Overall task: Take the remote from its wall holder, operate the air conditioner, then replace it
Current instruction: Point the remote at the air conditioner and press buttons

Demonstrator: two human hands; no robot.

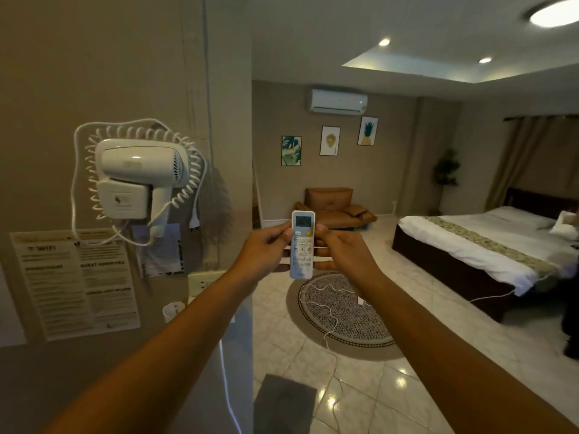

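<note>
A white remote (302, 244) with a small screen and a yellow button stands upright in front of me, held out at arm's length. My left hand (266, 249) grips its left edge and my right hand (335, 249) grips its right edge, thumbs near the top buttons. The white air conditioner (338, 100) hangs high on the far wall, straight beyond the remote. A small white holder-like fitting (173, 310) sits low on the near wall by my left forearm; I cannot tell whether it is the remote's holder.
A white wall hair dryer (141, 170) with coiled cord hangs on the near wall at left, above printed notices (78, 283) and a socket (203, 281). A round rug (344, 314) with a white cable, a brown armchair (332, 208) and a bed (485, 245) fill the room.
</note>
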